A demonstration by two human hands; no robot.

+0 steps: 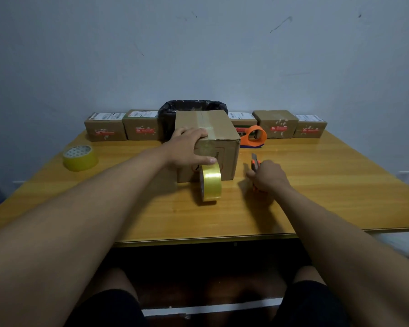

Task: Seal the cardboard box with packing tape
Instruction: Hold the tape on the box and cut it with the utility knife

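Cardboard box [207,142]: stood mid-table, tape strip run over its top and down the near face.
Left hand [189,147]: spread, pressing the strip at the near top edge.
Right hand [268,177]: closed around an orange utility knife [255,165], right of the box.
Tape roll [210,185]: on edge against the near face, apparently uncut.
Risk: blade could nick the left thumb or gouge cardboard if the cut ran close.
Unclear: blade extension; far face.
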